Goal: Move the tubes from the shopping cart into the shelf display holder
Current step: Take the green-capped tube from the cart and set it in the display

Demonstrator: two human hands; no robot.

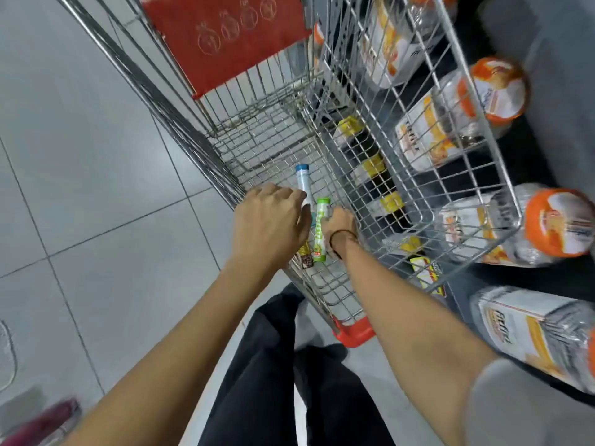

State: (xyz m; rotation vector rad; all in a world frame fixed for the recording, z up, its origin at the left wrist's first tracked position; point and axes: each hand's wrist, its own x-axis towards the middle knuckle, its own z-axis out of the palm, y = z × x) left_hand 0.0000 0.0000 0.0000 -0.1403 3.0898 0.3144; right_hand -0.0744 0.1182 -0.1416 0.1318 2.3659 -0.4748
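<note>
Both my hands are down inside the wire shopping cart (273, 136). My left hand (269, 220) curls over the middle of a white tube with a blue cap (302, 180), which points away from me. A brown tube (306, 257) sticks out from under that palm. My right hand (341, 225), with a dark band on its wrist, presses its fingers against the right side of a green tube with a green cap (320, 231). The tubes lie close together on the cart floor. I cannot make out a tube display holder.
The cart's red child-seat flap (225, 40) stands at the far end and a red corner bumper (355, 333) is near my legs. At right, a wire shelf basket (418, 156) holds orange-capped bottles (492, 91). Yellow price tags (373, 165) line the lower shelves. Grey tiled floor lies to the left.
</note>
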